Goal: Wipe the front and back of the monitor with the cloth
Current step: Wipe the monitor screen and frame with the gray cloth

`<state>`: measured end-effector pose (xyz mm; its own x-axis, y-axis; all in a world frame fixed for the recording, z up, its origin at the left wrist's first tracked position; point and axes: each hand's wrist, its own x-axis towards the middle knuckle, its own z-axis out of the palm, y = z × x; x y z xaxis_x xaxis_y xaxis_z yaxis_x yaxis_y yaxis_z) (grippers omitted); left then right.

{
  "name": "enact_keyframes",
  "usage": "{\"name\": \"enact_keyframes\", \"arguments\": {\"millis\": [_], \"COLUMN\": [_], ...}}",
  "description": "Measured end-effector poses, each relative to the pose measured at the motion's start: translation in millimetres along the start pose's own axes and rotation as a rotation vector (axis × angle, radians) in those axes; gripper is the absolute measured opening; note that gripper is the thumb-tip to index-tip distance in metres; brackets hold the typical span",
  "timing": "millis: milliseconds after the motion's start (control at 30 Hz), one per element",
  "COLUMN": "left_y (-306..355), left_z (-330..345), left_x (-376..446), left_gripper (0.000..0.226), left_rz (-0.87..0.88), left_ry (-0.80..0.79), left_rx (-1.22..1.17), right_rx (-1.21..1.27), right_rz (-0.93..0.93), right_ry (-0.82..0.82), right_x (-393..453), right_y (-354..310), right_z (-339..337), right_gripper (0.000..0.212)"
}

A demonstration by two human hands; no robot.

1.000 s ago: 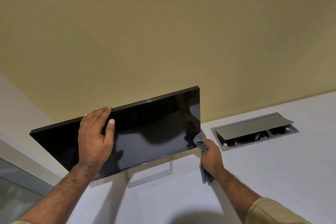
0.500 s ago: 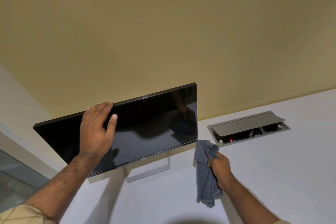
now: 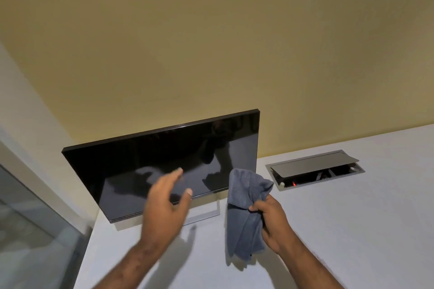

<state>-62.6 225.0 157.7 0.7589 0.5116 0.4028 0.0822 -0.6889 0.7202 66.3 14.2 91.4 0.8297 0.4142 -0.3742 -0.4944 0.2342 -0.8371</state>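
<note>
**Left hand off the top edge, cloth drawn back from the screen**

Since the earlier frames the left hand (image 3: 164, 206) has let go of the monitor's top edge, where it had been steadying the panel, and now floats in front of the lower part of the screen, fingers spread and loosely extended, gripping nothing. It looks blurred, and whether a fingertip touches the glass cannot be told. The right hand (image 3: 273, 223) has dropped away from the screen's right edge and sits at about 4 o'clock from the panel's centre, fingers curled round a bunch of the grey cloth (image 3: 244, 213).

The cloth hangs in folds from that grip, its upper lobe overlapping the bottom right corner of the monitor (image 3: 164, 166) in this view, its tail trailing toward the white desk (image 3: 352, 230). Bunched so, it offers little flat face, so it likely wants regathering before more wiping.

The monitor stands on its thin metal stand (image 3: 211, 209) at the back of the desk, near the yellow wall (image 3: 211, 42), dark and glossy, leaning slightly back. With no hand bracing it, a firm push could rock it. The back faces the wall and is hidden; by my reading it is the part left to reach, and the freed left hand may be placed to turn or tilt the panel.

At 3 o'clock from the screen, well apart, a recessed cable box (image 3: 314, 169) lies in the desk with its lid half raised.
</note>
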Motion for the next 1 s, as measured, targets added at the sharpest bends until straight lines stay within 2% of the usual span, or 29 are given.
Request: {"name": "enact_keyframes", "arguments": {"millis": [67, 133, 233, 300, 400, 467, 567, 733, 800, 867, 933, 1000], "left_y": [8.3, 15.5, 17.6, 13.0, -1.8, -15.6, -34.7, -48.4, -46.0, -42.4, -40.1, -40.4], "left_z": [18.9, 29.2, 28.8, 24.9, 14.3, 4.1, -12.2, -28.4, -28.7, -28.3, -31.8, -40.6], "left_x": [-27.0, -39.3, -43.0, -44.0, -44.9, -44.1, -41.4, -38.8, -39.8, -42.0, -45.1, -48.7], "left_gripper": [0.044, 0.040, 0.037, 0.036, 0.022, 0.010, 0.017, 0.027, 0.025, 0.022, 0.030, 0.041], "left_rz": [-0.234, -0.464, -0.682, -0.716, -0.730, -0.744, -0.803, -0.916, -0.947, -0.953, -0.931, -0.892], "left_ry": [-0.144, -0.244, -0.304, -0.262, -0.141, -0.074, -0.034, 0.011, 0.025, 0.028, 0.010, -0.037], "left_rx": [-0.190, -0.268, -0.467, -0.522, -0.429, -0.383, -0.347, -0.499, -0.569, -0.598, -0.706, -0.813], "right_rx": [-0.020, -0.085, -0.151, -0.198, -0.280, -0.398, -0.559, -0.753, -0.822, -0.867, -0.913, -0.977], "right_rz": [-0.015, -0.033, -0.052, -0.062, -0.079, -0.118, -0.241, -0.473, -0.563, -0.635, -0.677, -0.655], "right_ry": [-0.028, -0.064, -0.169, -0.245, -0.290, -0.228, -0.096, -0.013, -0.106, -0.300, -0.444, -0.491], "right_x": [-6.5, -11.3, -18.0, -22.1, -22.9, -20.0, -13.5, -11.8, -19.3, -30.0, -37.8, -39.7], "right_y": [3.5, 9.0, 20.1, 26.6, 34.5, 37.4, 39.0, 57.1, 70.0, 80.7, 90.5, 98.6], "right_z": [17.6, 32.9, 53.6, 64.1, 73.9, 77.2, 77.9, 90.3, 105.3, 123.5, 138.8, 147.5], "right_gripper": [0.022, 0.015, 0.019, 0.021, 0.021, 0.019, 0.015, 0.036, 0.044, 0.051, 0.055, 0.063]}}
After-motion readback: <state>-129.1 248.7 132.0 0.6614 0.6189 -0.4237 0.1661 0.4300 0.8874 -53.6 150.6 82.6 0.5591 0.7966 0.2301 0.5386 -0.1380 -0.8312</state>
